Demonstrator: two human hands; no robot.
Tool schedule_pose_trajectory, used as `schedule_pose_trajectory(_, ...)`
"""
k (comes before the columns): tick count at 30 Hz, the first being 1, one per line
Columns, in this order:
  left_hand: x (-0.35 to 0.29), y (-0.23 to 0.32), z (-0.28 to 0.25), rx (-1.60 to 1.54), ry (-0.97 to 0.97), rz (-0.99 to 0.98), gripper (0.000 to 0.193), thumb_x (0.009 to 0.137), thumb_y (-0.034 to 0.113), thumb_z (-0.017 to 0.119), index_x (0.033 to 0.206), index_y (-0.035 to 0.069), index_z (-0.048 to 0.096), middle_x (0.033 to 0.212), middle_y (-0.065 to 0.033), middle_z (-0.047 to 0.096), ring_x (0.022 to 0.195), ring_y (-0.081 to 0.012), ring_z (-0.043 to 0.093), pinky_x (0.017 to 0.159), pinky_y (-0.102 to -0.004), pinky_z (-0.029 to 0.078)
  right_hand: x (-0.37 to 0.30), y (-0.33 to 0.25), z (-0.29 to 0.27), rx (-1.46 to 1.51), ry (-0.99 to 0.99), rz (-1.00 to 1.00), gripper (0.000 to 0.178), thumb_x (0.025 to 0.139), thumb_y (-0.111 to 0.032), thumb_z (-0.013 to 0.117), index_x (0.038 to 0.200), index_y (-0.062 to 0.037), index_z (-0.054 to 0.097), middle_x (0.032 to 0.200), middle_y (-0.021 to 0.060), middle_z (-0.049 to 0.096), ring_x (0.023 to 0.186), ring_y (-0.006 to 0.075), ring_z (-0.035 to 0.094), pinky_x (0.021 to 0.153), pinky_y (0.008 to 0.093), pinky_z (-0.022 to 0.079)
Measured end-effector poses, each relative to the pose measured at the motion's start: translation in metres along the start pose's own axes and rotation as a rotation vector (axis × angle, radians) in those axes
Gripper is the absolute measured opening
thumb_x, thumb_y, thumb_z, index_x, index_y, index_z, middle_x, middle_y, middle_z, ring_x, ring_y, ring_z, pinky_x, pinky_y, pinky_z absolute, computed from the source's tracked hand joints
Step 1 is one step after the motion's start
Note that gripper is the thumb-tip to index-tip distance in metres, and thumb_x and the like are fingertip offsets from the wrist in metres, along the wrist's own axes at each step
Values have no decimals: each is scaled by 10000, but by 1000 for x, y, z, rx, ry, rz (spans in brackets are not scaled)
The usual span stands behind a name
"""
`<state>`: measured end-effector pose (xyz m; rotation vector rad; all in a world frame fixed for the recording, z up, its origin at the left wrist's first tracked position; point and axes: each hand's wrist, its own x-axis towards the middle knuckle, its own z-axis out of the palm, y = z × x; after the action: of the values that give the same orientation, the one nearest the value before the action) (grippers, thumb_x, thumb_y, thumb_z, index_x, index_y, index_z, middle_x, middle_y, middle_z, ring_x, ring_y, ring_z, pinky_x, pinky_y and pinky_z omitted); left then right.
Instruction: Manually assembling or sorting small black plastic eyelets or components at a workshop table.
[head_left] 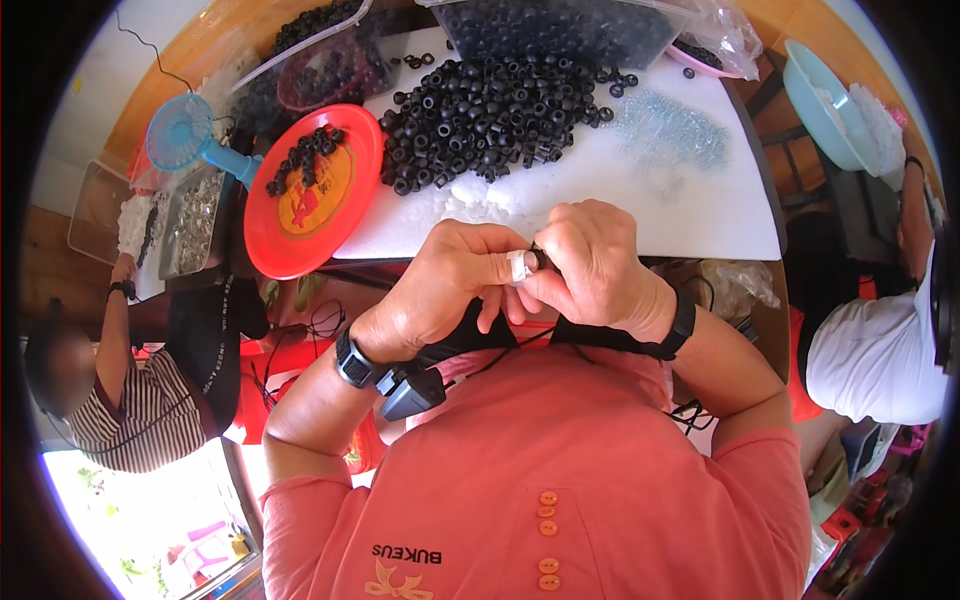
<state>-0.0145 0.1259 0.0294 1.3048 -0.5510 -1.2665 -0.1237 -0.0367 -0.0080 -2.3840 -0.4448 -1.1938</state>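
A red plate [315, 190] with a few black rings sits at the left of the white table [640, 215], and a big heap of black rings [480, 125] lies beyond the hands, with a patch of small silvery parts [670, 130] to its right. Both hands meet just at the table's near edge. The small black ring [537, 260] is pinched there, and it could easily slip out and fall into the lap, since it is held over the edge rather than over the table. The left hand [440, 290], one finger wrapped in white tape, closes its fingertips against the ring. The right hand [595, 265] curls tightly around it from the other side, fingers nearly shut.
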Motion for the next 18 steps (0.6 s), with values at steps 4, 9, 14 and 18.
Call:
schedule_pose_trajectory(4,4,2,-3,35,-25,50,254,957,175,680,946,-79,681,739,-129,693,571,-149,658,403,-213,429,0,0,1,14,7,15,321,659,-110,770,769,-89,470,656,63,449,509,252,490,467,381,394)
schedule_pose_trajectory(9,3,1,-2,-6,-75,23,250,963,176,668,928,-72,679,742,-131,699,568,-141,658,410,-208,427,1,0,-2,15,53,-30,327,643,-101,762,758,-88,455,653,62,430,486,243,448,453,374,360)
schedule_pose_trajectory(14,0,-6,-2,-101,-61,-53,235,962,163,660,932,-70,680,755,-145,711,574,-149,664,418,-204,427,-7,0,2,15,20,-22,327,640,-102,766,752,-88,459,654,62,429,494,241,452,453,378,352)
schedule_pose_trajectory(18,-3,-5,-5,2,-48,10,263,961,185,672,960,-78,683,763,-153,709,582,-154,661,426,-216,432,-5,-5,7,44,30,29,327,646,-100,765,746,-95,454,657,65,437,500,242,456,457,381,353)
